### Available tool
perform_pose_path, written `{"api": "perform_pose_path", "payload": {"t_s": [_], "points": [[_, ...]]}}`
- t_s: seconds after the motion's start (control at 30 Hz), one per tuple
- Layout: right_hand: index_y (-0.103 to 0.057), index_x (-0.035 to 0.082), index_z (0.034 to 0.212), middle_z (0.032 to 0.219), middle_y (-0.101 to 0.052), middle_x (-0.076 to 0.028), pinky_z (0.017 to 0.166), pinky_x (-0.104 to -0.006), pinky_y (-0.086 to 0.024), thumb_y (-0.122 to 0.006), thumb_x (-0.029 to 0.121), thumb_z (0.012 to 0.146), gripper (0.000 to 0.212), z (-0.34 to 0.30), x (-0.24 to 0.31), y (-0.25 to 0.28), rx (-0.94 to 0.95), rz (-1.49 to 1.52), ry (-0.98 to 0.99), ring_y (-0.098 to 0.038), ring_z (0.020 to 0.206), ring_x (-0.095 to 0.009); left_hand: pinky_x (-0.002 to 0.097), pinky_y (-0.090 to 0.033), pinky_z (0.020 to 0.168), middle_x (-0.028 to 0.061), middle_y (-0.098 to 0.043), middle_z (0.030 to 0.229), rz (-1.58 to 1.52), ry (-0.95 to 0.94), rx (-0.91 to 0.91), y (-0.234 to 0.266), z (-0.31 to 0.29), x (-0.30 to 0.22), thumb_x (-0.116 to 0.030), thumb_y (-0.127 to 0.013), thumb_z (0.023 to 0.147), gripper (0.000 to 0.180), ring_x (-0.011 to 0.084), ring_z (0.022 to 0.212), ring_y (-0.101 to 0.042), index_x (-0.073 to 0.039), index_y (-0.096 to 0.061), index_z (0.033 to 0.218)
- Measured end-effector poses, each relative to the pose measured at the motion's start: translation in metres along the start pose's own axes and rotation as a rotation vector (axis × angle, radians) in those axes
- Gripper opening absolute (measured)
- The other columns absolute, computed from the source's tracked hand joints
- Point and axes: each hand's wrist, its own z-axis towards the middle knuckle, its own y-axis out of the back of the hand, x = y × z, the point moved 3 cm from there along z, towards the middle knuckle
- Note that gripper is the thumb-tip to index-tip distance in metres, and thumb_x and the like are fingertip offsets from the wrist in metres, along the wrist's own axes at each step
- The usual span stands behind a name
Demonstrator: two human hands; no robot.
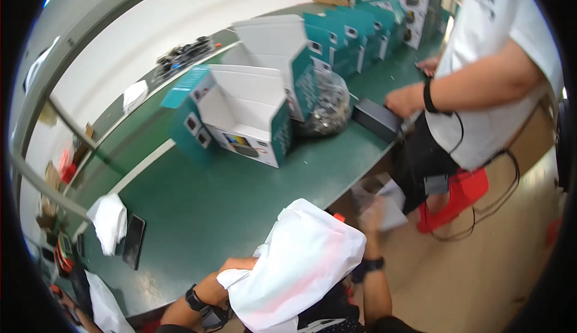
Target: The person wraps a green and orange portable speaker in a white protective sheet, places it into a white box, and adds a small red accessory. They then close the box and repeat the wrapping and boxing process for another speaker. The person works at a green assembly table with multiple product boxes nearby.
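A white plastic bag (300, 267) hangs off the near edge of the green tabletop (240, 195), between the 2 hands. The left hand (237, 267) grips its lower left side. The right hand (374, 210), blurred, is raised beside the bag's upper right; its grip cannot be told.

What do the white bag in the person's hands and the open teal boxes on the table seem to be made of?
The white bag looks like thin, soft foam or plastic sheet: it crumples, folds loosely and lets a little light through. The left hand is at its lower edge; the right hand is blurred behind it. The open teal box looks like printed cardboard: stiff flat flaps, white matt inside. The table has a smooth green top.
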Motion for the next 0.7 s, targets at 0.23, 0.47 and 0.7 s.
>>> {"api": "perform_pose_path", "payload": {"t_s": [0.23, 0.47, 0.7], "points": [[-0.064, 0.003, 0.125, 0.119, -0.068, -0.020, 0.086, -0.0424, -0.055, -0.063, 0.039, 0.096, 0.046, -0.150, -0.327, -0.163, 0.284, 0.151, -1.010, -0.069, 0.105, -0.030, 0.0335, -0.048, 0.093, 0.0143, -0.057, 0.130, -0.122, -0.116, 0.042, 0.051, -0.014, 0.033, -0.011, -0.062, 0.099, 0.036, 0.0206, 0.108, -0.059, 0.004, -0.058, 0.131], [-0.064, -0.009, 0.118, 0.101, -0.071, -0.024, 0.073, -0.0433, -0.060, -0.057, 0.029, 0.097, 0.043, -0.216, -0.380, -0.155, 0.242, 0.434, -1.260, -0.073, 0.088, -0.034, 0.0331, -0.047, 0.081, 0.0127, -0.055, 0.120, -0.246, -0.302, 0.050, 0.093, -0.027, 0.021, -0.015, -0.055, 0.103, 0.033, 0.0192, 0.092, -0.058, 0.004, -0.053, 0.131], [-0.068, -0.008, 0.108, 0.093, -0.073, -0.023, 0.073, -0.0447, -0.059, -0.061, 0.029, 0.092, 0.040, -0.247, -0.381, -0.140, 0.553, 0.208, -1.213, -0.074, 0.087, -0.035, 0.0326, -0.047, 0.069, 0.0110, -0.052, 0.110, -0.321, -0.502, 0.259, 0.113, -0.002, 0.004, -0.020, -0.048, 0.108, 0.032, 0.0177, 0.076, -0.056, 0.003, -0.049, 0.130]]}}
